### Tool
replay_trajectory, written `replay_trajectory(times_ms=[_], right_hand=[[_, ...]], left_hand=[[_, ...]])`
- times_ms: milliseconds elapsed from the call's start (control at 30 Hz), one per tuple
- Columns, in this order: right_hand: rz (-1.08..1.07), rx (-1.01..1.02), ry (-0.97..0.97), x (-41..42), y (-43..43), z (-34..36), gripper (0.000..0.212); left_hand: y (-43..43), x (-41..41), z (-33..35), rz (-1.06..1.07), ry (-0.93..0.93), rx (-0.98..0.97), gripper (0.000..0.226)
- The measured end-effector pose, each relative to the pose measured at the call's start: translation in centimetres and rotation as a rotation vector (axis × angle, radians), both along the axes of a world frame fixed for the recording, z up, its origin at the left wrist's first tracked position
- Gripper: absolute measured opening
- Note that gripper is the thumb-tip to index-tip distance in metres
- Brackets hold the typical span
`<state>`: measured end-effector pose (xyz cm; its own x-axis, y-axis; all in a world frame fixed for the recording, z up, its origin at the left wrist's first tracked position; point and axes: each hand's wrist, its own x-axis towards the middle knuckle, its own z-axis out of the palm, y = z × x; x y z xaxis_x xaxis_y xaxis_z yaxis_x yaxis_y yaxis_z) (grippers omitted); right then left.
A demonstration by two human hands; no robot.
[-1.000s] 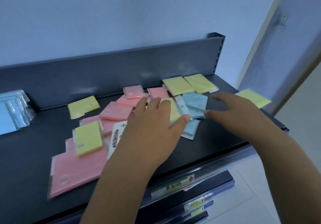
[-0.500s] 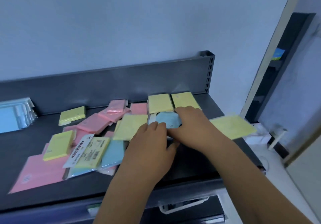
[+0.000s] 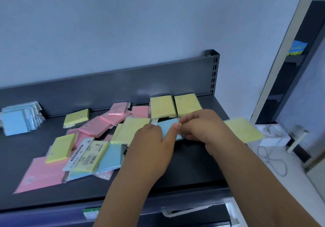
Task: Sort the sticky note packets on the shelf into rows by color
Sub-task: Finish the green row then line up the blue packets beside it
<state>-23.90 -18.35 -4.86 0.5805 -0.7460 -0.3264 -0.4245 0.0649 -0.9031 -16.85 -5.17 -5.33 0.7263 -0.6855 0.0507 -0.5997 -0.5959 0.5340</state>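
Head view: pinching blue packet [image 3: 168, 126] with left hand [image 3: 149, 149] and right hand [image 3: 205, 130] together, mid-shelf, just in front of two yellow packets [image 3: 161, 107] by the back panel [image 3: 105, 89]. Lying on dark shelf [image 3: 193, 167]; mixed pile [image 3: 91, 147] leftward, one large yellow packet [image 3: 244, 131] overhanging the right edge, pale wall [image 3: 123, 24] behind.

"What lies behind it all?"

"A plain pale wall [image 3: 123, 24], with a light door frame [image 3: 279, 71] at the right."

"And past the frame?"

"A dark rack [image 3: 290, 85] with a blue and yellow item [image 3: 297, 48] high up. Nearer, a white cable [image 3: 267, 159] lies looped on a pale surface [image 3: 295, 179]."

"Lower down?"

"A green-and-white label [image 3: 90, 212], too blurred to read."
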Motion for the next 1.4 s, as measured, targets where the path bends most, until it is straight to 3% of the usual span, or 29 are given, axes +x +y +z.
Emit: replay_trajectory(times_ms=[67, 167, 400, 533, 733, 1133, 1400], right_hand=[[-0.043, 0.099, -0.15, -0.3, 0.2, -0.1, 0.022], [-0.121, 0.016, -0.228, -0.8, -0.2, -0.3, 0.027], [-0.143, 0.098, -0.484, -1.9, -1.4, -0.2, 0.037], [-0.173, 0.157, -0.618, -1.7, -0.9, 0.0, 0.037], [-0.234, -0.103, -0.581, 0.0, 1.5, 1.1, 0.03], [-0.218, -0.041, -0.579, 9.8, 13.6, 2.5, 0.023], [-0.124, -0.02, -0.563, 18.3, 24.7, 1.6, 0.015]], left_hand=[[0.1, -0.1, 0.2, 0.009, -0.037, -0.015, 0.057], [0.3, -0.1, 0.8, 0.074, 0.004, -0.122, 0.052], [-0.3, -0.5, 2.1, 0.141, 0.347, -0.54, 0.019], [0.0, -0.5, 2.7, 0.127, 0.421, -0.668, 0.026], [1.2, 0.9, 3.3, 0.124, 0.485, -0.727, 0.034], [12.1, 11.3, 3.8, -0.015, 0.514, -0.765, 0.025], [23.5, 20.2, 4.0, -0.067, 0.408, -0.639, 0.032]])
